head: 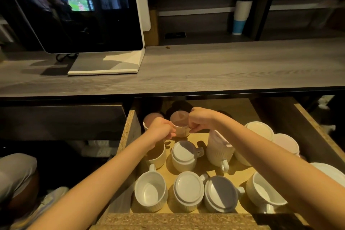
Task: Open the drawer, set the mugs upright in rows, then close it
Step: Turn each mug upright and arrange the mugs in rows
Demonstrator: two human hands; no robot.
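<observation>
The wooden drawer (128,132) stands pulled out below the grey countertop, with several white ribbed mugs in it. Both hands hold one upright mug (180,127) near the back of the drawer: my left hand (160,129) pinches its left side and my right hand (200,119) pinches its right rim. Behind my left hand another mug (152,117) is half hidden. Upside-down mugs sit in the middle (183,156) and at the front (188,190) (221,193). Upright ones stand at the front left (150,190) and front right (264,191). A tall mug (218,150) stands under my right forearm.
A white-framed screen (74,9) stands on the countertop (224,69) above the drawer. A paper cup stack (240,17) sits at the back. White plates (330,172) lie at the drawer's right edge. A closed drawer front (61,121) is to the left.
</observation>
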